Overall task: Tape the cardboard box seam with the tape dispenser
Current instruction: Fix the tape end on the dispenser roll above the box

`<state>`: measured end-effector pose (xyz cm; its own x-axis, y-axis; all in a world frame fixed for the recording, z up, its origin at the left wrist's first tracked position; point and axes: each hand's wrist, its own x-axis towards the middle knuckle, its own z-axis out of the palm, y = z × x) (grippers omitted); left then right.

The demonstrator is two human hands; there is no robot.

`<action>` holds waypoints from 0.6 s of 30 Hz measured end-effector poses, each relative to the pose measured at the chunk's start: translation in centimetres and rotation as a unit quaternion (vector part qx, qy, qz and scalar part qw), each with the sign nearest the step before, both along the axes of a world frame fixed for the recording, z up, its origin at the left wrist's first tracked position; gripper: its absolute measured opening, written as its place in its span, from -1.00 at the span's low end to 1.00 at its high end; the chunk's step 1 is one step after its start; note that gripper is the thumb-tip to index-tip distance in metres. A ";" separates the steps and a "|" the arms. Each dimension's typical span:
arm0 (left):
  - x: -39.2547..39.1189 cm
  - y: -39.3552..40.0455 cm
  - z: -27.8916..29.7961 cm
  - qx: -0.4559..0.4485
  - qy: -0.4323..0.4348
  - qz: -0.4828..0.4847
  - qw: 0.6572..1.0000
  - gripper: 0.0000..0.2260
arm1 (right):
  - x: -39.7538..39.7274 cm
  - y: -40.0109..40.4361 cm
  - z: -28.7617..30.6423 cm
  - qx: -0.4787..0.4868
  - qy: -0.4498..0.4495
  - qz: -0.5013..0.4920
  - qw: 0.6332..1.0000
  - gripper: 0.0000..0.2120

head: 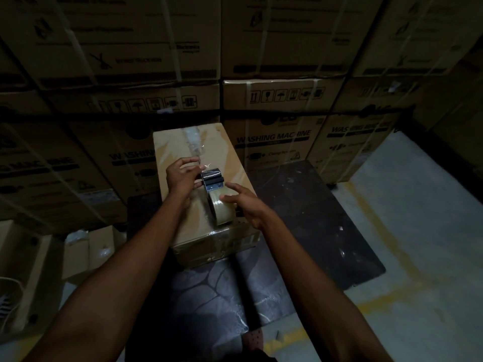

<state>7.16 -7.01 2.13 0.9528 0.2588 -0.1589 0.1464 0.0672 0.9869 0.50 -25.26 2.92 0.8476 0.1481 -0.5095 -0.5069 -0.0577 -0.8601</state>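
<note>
We judge the cardboard box point(209, 184) seam taped only at its far end, our left hand point(183, 176) gripping the tape dispenser point(213, 189), right hand point(241, 202) spread loose beside the roll.

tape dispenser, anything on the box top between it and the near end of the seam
Nothing visible does. The metal tape dispenser with its tan roll sits mid-box on the light brown cardboard box. The left hand holds its front and the open right hand touches the roll; the short stretch of top nearer the person looks bare.
</note>
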 end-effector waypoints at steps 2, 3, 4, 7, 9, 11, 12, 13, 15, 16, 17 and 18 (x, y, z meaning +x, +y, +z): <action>0.1 0.0 -0.1 0.001 0.004 0.000 1.000 -0.80 | 0.1 -0.1 0.3 -0.003 -0.003 0.009 1.000 -0.32; 0.1 0.0 -0.1 -0.001 0.004 0.000 1.000 -0.80 | 0.3 -0.1 0.3 -0.004 -0.004 0.014 1.000 -0.33; 0.1 0.0 -0.1 -0.002 0.004 0.000 1.000 -0.80 | 0.4 -0.3 0.4 -0.004 -0.005 0.020 1.000 -0.36; -0.1 -0.1 0.0 0.004 0.001 -0.001 1.000 -0.78 | 0.8 -0.5 0.5 -0.001 0.001 0.032 0.999 -0.40; -0.2 -0.2 0.0 0.006 -0.002 0.001 1.000 -0.76 | 0.8 -0.6 0.7 0.000 0.006 0.041 0.999 -0.39; -0.4 -0.4 0.2 0.007 -0.003 0.003 1.000 -0.76 | 0.8 -0.7 1.0 0.002 0.011 0.054 0.998 -0.39; -0.4 -0.5 0.3 0.007 -0.003 0.003 1.000 -0.76 | 0.8 -0.8 1.1 0.006 0.016 0.063 0.998 -0.38; -0.5 -0.6 0.5 0.009 -0.004 0.003 1.000 -0.76 | 0.9 -0.9 1.1 0.010 0.022 0.071 0.997 -0.36; -0.7 -0.8 0.7 0.009 -0.005 0.002 1.000 -0.76 | 1.2 -1.0 1.2 0.013 0.031 0.086 0.996 -0.33; -0.7 -0.8 0.7 0.007 -0.006 0.001 1.000 -0.76 | 1.4 -1.0 1.2 0.013 0.033 0.092 0.995 -0.32; -0.7 -0.8 0.8 0.006 -0.006 0.000 1.000 -0.75 | 1.6 -1.1 1.2 0.012 0.037 0.097 0.994 -0.31; -0.7 -0.8 0.7 0.005 -0.004 0.000 1.000 -0.75 | 1.7 -1.2 1.3 0.012 0.040 0.102 0.994 -0.32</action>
